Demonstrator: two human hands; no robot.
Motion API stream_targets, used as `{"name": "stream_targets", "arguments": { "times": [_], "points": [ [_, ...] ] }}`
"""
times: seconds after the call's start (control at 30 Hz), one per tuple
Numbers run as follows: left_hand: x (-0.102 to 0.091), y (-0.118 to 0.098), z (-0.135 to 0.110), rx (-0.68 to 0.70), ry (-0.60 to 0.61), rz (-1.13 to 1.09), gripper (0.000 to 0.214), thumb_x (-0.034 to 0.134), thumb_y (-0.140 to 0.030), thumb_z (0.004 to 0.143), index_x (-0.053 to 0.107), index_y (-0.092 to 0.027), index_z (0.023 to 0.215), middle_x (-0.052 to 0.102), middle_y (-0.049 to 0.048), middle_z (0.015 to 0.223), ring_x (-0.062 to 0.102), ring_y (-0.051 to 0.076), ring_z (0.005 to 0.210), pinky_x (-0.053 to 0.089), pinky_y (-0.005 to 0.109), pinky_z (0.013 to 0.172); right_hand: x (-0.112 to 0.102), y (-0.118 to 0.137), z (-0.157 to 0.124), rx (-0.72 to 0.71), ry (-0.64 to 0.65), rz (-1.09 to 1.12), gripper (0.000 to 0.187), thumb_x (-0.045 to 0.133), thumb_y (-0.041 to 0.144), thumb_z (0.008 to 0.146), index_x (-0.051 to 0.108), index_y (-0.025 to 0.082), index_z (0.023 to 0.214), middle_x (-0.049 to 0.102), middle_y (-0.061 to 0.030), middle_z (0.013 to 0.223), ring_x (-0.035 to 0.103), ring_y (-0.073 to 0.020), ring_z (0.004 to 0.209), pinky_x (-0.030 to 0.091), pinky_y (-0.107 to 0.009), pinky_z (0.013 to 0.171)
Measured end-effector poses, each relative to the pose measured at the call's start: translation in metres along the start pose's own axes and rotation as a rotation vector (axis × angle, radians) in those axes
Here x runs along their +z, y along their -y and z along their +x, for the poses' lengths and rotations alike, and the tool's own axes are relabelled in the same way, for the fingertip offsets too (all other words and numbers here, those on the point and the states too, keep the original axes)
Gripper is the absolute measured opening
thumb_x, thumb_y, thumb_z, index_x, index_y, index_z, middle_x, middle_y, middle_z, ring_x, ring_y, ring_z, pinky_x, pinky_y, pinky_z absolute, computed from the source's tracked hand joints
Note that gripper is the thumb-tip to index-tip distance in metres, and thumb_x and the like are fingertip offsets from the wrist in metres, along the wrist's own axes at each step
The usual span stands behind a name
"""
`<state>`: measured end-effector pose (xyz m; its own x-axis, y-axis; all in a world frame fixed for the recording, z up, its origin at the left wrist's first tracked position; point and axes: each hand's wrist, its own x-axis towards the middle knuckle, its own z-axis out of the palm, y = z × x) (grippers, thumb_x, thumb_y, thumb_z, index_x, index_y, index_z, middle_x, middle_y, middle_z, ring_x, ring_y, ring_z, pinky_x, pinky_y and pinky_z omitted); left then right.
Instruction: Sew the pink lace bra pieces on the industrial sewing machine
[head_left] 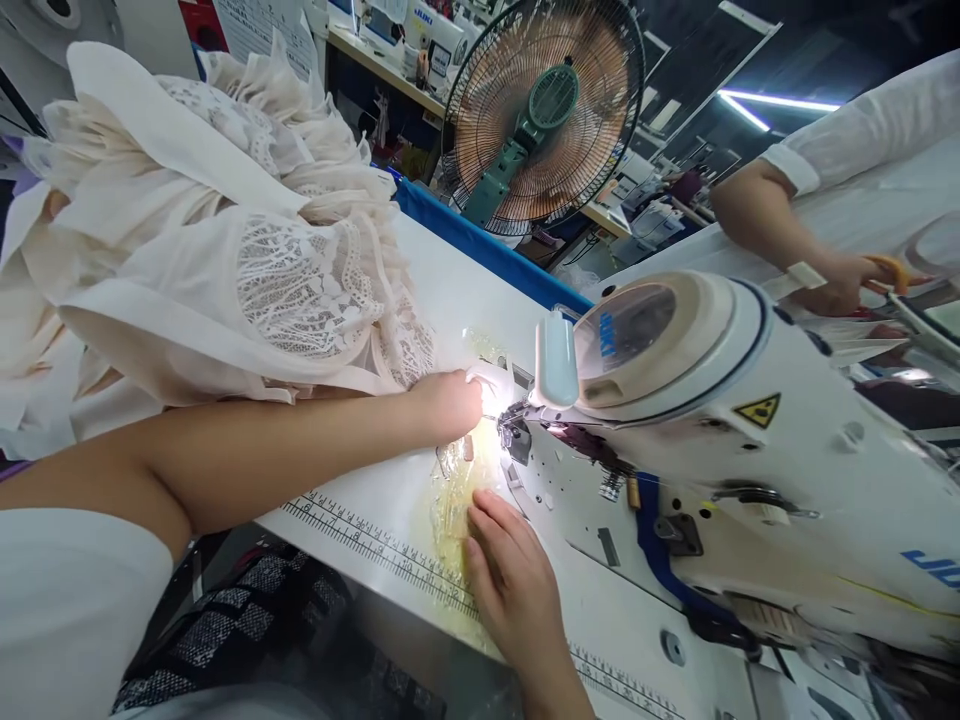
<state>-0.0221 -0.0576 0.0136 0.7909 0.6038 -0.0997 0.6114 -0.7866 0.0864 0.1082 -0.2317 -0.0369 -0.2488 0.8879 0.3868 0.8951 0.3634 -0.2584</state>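
Observation:
My left hand (448, 402) reaches across the white table (450, 290) to the needle area of a white sewing machine (720, 440). Its fingers are curled on a small white fabric piece (491, 380) lit brightly by the machine lamp. My right hand (508, 575) lies flat with fingers stretched out on a thin pale fabric (454, 490), just in front of the presser foot (514, 432). The fabric under the needle is washed out by glare.
A heap of cream lace garments (225, 250) lies at the left of the table. A ruler strip (390, 550) runs along the front edge. A standing fan (544, 115) is behind. Another person's hand (840, 282) holds scissors at the right.

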Motion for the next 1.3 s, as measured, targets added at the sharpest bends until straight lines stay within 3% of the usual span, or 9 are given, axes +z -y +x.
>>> {"name": "stream_targets", "arguments": {
  "times": [0.3,0.8,1.03,1.17,1.3],
  "points": [
    [0.014,0.009,0.004,0.071,-0.09,0.018,0.022,0.047,-0.013,0.084,0.066,-0.011,0.095,0.057,0.0124,0.098,0.053,0.027,0.096,0.044,0.032,0.073,0.002,0.0,-0.001,-0.004,-0.006,-0.009,0.025,0.049,0.018,0.086,0.057,0.018,0.11,0.062,-0.0098,0.117,0.056,-0.0212,0.111,0.051,-0.039,0.092],
    [0.015,0.011,-0.002,0.067,-0.107,-0.082,0.027,0.043,-0.007,0.083,0.065,-0.013,0.098,0.057,0.013,0.11,0.05,0.026,0.105,0.046,0.034,0.079,0.004,0.0,-0.004,0.026,0.013,-0.033,0.027,0.049,0.019,0.086,0.057,0.018,0.112,0.061,-0.0108,0.117,0.056,-0.022,0.111,0.051,-0.04,0.091],
    [0.02,0.015,0.004,0.061,-0.201,-0.067,0.022,0.046,-0.011,0.084,0.064,-0.013,0.096,0.058,0.0118,0.108,0.052,0.025,0.104,0.046,0.033,0.083,0.004,0.003,0.002,0.057,0.005,0.105,0.028,0.048,0.015,0.083,0.057,0.02,0.109,0.06,-0.0117,0.117,0.055,-0.0218,0.111,0.047,-0.042,0.094],
    [0.021,0.02,0.0,0.134,-0.303,0.011,0.026,0.041,-0.01,0.084,0.063,-0.013,0.098,0.06,0.013,0.106,0.055,0.024,0.101,0.045,0.034,0.085,0.003,0.008,0.01,0.058,-0.089,0.098,0.026,0.047,0.016,0.079,0.059,0.02,0.102,0.063,-0.0081,0.112,0.057,-0.0176,0.107,0.047,-0.034,0.094],
    [0.033,0.04,0.009,0.189,-0.358,-0.053,0.044,0.029,-0.004,0.08,0.06,-0.021,0.107,0.06,0.0052,0.116,0.053,0.023,0.107,0.043,0.039,0.091,0.005,0.007,0.02,0.066,-0.191,-0.007,0.013,0.054,0.021,0.072,0.06,0.024,0.083,0.067,0.002,0.101,0.061,-0.0117,0.096,0.047,-0.021,0.09]
  ]
}}
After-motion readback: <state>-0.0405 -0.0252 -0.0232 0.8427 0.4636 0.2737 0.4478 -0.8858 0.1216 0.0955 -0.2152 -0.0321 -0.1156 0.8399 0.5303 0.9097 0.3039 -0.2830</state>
